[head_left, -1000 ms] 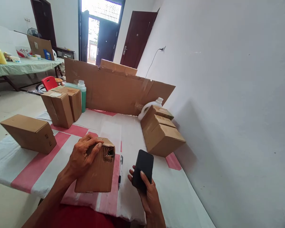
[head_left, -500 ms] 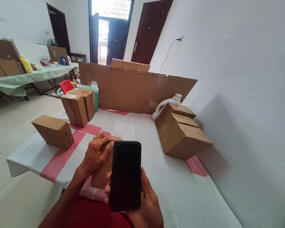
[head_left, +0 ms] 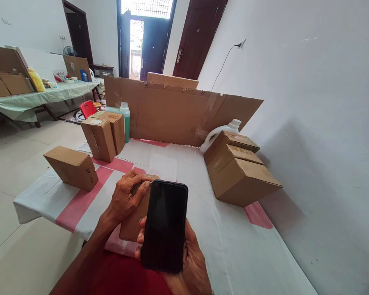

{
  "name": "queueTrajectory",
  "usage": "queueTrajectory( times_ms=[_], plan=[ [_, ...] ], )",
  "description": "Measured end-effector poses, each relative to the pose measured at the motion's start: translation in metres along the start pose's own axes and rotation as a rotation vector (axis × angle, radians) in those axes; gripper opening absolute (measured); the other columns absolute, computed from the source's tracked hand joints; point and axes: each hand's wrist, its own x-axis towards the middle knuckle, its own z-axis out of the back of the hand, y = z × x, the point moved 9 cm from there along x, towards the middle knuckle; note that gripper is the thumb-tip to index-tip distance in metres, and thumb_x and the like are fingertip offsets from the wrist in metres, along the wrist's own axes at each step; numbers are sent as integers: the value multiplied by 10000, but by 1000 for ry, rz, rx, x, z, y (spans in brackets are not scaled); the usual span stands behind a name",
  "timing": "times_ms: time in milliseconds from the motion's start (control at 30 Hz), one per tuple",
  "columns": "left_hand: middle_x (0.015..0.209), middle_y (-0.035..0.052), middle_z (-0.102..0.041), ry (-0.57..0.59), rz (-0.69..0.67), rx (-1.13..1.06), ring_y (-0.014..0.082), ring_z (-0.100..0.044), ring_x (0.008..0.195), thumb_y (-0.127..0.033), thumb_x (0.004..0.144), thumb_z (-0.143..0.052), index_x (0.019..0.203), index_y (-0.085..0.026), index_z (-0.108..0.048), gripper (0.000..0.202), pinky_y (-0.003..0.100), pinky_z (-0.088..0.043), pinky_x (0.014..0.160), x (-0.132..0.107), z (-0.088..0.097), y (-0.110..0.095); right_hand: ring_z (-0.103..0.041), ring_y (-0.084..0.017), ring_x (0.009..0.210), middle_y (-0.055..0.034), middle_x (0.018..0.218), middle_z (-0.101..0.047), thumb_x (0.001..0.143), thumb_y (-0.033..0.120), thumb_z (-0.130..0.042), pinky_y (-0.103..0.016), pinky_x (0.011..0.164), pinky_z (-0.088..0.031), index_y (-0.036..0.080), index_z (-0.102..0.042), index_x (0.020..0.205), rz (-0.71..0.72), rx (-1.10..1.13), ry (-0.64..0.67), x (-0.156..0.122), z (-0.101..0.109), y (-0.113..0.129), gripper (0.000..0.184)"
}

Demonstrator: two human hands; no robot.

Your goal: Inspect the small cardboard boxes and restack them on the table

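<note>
My right hand [head_left: 190, 262] grips a black phone [head_left: 165, 225] with a dark screen, held up close in front of me. Behind the phone, my left hand [head_left: 127, 198] rests on top of a small cardboard box [head_left: 132, 223], fingers curled over its far edge. That box lies on the white and pink table cover [head_left: 184, 172] near the front edge. The phone hides part of the box.
A cardboard box [head_left: 72, 168] lies at the left, two upright boxes [head_left: 104, 135] with a green bottle [head_left: 125, 119] behind them. Three stacked boxes [head_left: 240, 172] and a white jug [head_left: 217, 133] sit at the right. A tall cardboard sheet [head_left: 178, 110] stands across the back. White wall on the right.
My right hand lifted the phone from low beside the box to right in front of me, screen facing me. The left hand stayed on the box. The view shifted right.
</note>
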Motion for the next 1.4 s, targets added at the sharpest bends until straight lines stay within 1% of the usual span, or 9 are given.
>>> queueTrajectory(
  times_ms=[300, 567, 700, 800, 933, 1033, 1100, 1233, 1400],
  plan=[
    [977, 45, -698, -7, -10, 2, 198, -628, 942, -303, 1023, -516, 1079, -200, -750, 262, 329, -465, 881, 0, -1, -2, -735, -306, 938, -137, 1170, -759, 948, 622, -566, -498, 839, -594, 174, -736, 1220, -45, 81, -122, -6, 10, -1, 551],
    [985, 46, -697, -12, -16, 25, 200, -628, 952, -315, 1033, -503, 1073, -206, -757, 279, 325, -466, 884, 1, -2, -3, -741, -305, 931, -162, 1136, -767, 929, 665, -569, -463, 864, -589, 143, -767, 1171, 13, 55, -148, -16, 2, 8, 608],
    [971, 39, -690, -12, -5, 29, 199, -626, 955, -327, 1033, -510, 1079, -209, -755, 276, 317, -465, 886, 2, -1, 1, -751, -298, 913, -153, 1127, -777, 920, 712, -544, -455, 852, -598, 167, -774, 1163, 54, -9, -203, -16, 15, 15, 639],
    [971, 34, -693, -19, 15, 18, 196, -628, 946, -352, 1030, -517, 1061, -210, -756, 280, 309, -464, 878, 5, 1, 8, -760, -303, 875, -154, 1080, -791, 854, 800, -557, -463, 831, -603, 174, -775, 1135, 174, -121, -321, -12, 52, 40, 720],
    [990, 41, -711, 2, 63, -9, 202, -640, 947, -407, 1021, -512, 1067, -212, -763, 322, 312, -465, 872, 16, 3, 22, -753, -281, 844, -120, 1007, -800, 767, 815, -638, -410, 785, -598, 170, -754, 1104, 321, -426, -696, -16, 144, 84, 736],
    [1051, 56, -731, 17, 96, -36, 223, -652, 1013, -443, 1001, -516, 1078, -210, -767, 351, 333, -456, 927, 30, 2, 33, -722, -274, 774, -116, 859, -781, 740, 877, -518, -370, 692, -572, 136, -749, 914, 290, -896, -969, -28, 208, 111, 795],
    [1086, 69, -736, 18, 143, -91, 243, -651, 1042, -478, 965, -544, 1071, -201, -769, 372, 348, -454, 948, 40, 2, 43, -675, -275, 680, -112, 714, -736, 715, 889, -468, -368, 616, -528, 147, -710, 748, 250, -1071, -1063, -35, 239, 119, 782],
    [1015, 64, -746, 38, 309, -321, 243, -652, 916, -573, 883, -614, 1101, -183, -760, 469, 319, -489, 795, 58, -4, 70, -604, -259, 628, -80, 601, -667, 751, 808, -426, -348, 577, -446, 208, -624, 633, 196, -1282, -1154, -50, 270, 128, 643],
    [906, 42, -738, 62, 392, -489, 196, -635, 728, -679, 890, -557, 1276, -181, -677, 641, 273, -467, 631, 68, -15, 99, -623, -300, 788, -129, 779, -704, 813, 627, -394, -395, 752, -466, 209, -654, 764, 182, -1557, -1190, -55, 275, 131, 495]
  ],
)
